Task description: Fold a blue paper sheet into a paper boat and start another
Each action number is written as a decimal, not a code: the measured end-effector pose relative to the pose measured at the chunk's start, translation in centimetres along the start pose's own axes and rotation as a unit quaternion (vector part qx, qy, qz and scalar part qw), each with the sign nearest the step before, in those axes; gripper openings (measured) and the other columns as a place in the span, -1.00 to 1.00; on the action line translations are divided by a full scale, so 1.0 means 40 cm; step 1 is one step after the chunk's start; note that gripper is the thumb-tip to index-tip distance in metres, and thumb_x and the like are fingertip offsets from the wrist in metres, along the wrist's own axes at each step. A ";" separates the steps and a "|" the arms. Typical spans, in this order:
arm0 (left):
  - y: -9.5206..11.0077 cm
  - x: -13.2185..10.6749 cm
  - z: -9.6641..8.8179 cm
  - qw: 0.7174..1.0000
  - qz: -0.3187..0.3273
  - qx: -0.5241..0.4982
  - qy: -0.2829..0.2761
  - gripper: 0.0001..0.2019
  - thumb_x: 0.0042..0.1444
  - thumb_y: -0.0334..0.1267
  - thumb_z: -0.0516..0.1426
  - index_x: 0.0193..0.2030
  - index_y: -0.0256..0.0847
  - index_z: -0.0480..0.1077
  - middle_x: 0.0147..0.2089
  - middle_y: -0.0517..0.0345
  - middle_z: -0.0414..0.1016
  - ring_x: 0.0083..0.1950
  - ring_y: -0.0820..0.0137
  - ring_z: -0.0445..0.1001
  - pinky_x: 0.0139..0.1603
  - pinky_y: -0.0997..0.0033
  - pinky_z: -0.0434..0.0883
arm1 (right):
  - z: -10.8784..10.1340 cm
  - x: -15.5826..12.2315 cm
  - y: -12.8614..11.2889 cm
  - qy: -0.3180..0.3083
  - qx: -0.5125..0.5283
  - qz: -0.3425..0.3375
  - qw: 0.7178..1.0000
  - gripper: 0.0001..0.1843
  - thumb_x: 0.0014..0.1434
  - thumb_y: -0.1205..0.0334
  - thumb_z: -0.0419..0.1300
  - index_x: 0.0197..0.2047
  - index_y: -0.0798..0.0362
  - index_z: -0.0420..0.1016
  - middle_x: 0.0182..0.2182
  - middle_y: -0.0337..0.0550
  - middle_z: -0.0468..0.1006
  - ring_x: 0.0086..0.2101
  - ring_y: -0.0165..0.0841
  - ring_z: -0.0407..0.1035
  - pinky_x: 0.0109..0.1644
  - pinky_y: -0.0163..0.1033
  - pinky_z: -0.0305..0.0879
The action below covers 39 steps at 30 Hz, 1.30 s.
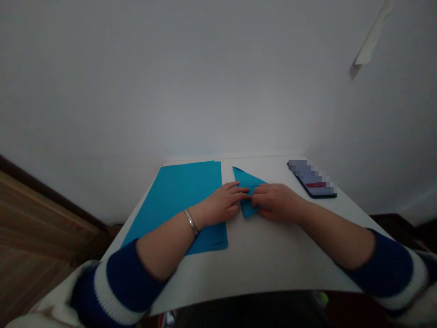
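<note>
L hand [228, 202] near flat, tips on folded ppr [248, 178]; R hand [277, 202] curled at its R side, grip unclear. Sheets [180, 193] L, phone [311, 177] R.

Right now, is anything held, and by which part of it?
Folded paper: right hand at its right side, left hand on its left; grip unclear.

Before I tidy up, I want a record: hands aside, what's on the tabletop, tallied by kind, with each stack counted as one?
Paper stack: 1 (how many sheets, I can't tell)
Folded paper: 1
Phone: 1
Total: 3
</note>
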<state>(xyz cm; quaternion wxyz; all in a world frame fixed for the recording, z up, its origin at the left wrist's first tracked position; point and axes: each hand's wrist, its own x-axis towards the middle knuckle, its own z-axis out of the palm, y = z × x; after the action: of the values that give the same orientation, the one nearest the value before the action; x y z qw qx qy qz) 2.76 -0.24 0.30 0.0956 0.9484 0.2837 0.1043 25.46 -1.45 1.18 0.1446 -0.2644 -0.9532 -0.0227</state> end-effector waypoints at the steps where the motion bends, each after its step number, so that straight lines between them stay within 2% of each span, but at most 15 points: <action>1: 0.002 -0.001 -0.002 1.000 -0.011 0.007 -0.009 -0.61 0.20 -0.29 0.04 0.18 -0.17 0.30 0.34 0.06 0.20 0.40 0.12 0.02 0.37 -0.05 0.03 | -0.002 -0.001 0.001 -0.003 0.009 -0.002 1.000 -0.91 0.10 0.33 0.15 -0.32 0.02 0.49 -0.32 -0.15 0.53 -0.28 -0.32 0.39 -0.21 -0.23 0.29; 4: 0.009 -0.001 -0.005 0.999 -0.028 0.020 -0.028 -0.51 0.19 -0.05 0.11 0.23 -0.11 0.25 0.37 0.07 0.14 0.40 0.05 0.00 0.36 -0.14 0.00 | -0.006 0.000 0.003 -0.004 0.038 -0.001 0.999 -0.91 0.15 0.27 0.16 -0.32 0.01 0.50 -0.29 -0.14 0.52 -0.24 -0.30 0.38 -0.17 -0.21 0.28; 6: 0.011 0.000 -0.005 0.999 -0.032 0.027 -0.030 -0.47 0.17 -0.01 0.12 0.25 -0.10 0.24 0.38 0.05 0.12 0.40 0.06 0.01 0.36 -0.13 -0.01 | -0.004 0.001 0.005 -0.002 0.062 0.010 0.998 -0.90 0.17 0.25 0.16 -0.31 0.01 0.51 -0.28 -0.14 0.52 -0.23 -0.31 0.36 -0.17 -0.21 0.27; 14: 0.007 0.002 -0.006 0.999 -0.021 0.026 -0.021 -0.42 0.13 -0.02 0.16 0.26 -0.15 0.23 0.36 -0.01 0.15 0.38 0.09 0.05 0.35 -0.04 0.04 | 0.019 0.010 0.011 0.009 0.135 0.074 0.988 -0.92 0.15 0.26 0.23 -0.37 0.06 0.48 -0.31 -0.15 0.47 -0.27 -0.34 0.32 -0.16 -0.19 0.24; 19: 0.017 0.004 -0.010 0.999 -0.023 0.026 -0.017 -0.45 0.21 0.00 0.09 0.26 -0.26 0.23 0.34 -0.08 0.19 0.37 0.13 0.08 0.36 0.02 0.04 | 0.030 0.018 0.015 0.025 0.156 0.069 0.985 -0.94 0.11 0.30 0.27 -0.39 0.07 0.47 -0.34 -0.16 0.47 -0.27 -0.33 0.32 -0.15 -0.18 0.25; 24: 0.024 0.007 -0.005 0.999 -0.024 0.036 0.015 -0.34 0.10 0.10 0.16 0.23 -0.29 0.25 0.30 -0.11 0.24 0.34 0.11 0.14 0.35 0.06 0.09 | 0.034 0.022 0.010 0.032 0.138 0.079 0.987 -0.92 0.08 0.32 0.30 -0.39 0.08 0.47 -0.34 -0.16 0.47 -0.25 -0.31 0.32 -0.16 -0.19 0.25; 30: 0.022 0.007 -0.002 0.999 -0.029 0.040 0.006 -0.37 0.14 0.03 0.15 0.26 -0.29 0.22 0.32 -0.14 0.20 0.34 0.11 0.13 0.34 0.06 0.11 | 0.032 0.023 -0.002 0.038 0.097 0.092 0.990 -0.94 0.11 0.28 0.27 -0.34 0.07 0.48 -0.33 -0.14 0.47 -0.26 -0.32 0.32 -0.19 -0.21 0.24; 35: 0.016 0.005 0.002 0.998 -0.023 0.064 -0.013 -0.39 0.21 0.04 0.07 0.29 -0.28 0.17 0.36 -0.13 0.13 0.38 0.10 0.05 0.35 0.04 0.05 | 0.024 0.024 -0.010 0.040 0.066 0.087 0.993 -0.95 0.11 0.30 0.25 -0.31 0.07 0.46 -0.31 -0.14 0.49 -0.26 -0.31 0.32 -0.20 -0.22 0.23; 39: 0.015 0.003 0.002 0.996 -0.033 0.071 -0.035 -0.40 0.23 0.05 0.03 0.31 -0.26 0.15 0.39 -0.12 0.07 0.40 0.09 0.01 0.35 0.00 0.02 | 0.018 0.018 -0.008 0.045 0.077 0.021 0.996 -0.94 0.13 0.35 0.19 -0.35 0.03 0.49 -0.31 -0.17 0.51 -0.27 -0.34 0.34 -0.22 -0.25 0.24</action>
<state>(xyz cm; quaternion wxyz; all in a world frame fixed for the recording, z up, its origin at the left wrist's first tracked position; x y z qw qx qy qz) 3.21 -0.66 0.37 0.0412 0.9460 0.3180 0.0477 24.54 -1.27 0.69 0.2080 -0.2714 -0.9388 0.0415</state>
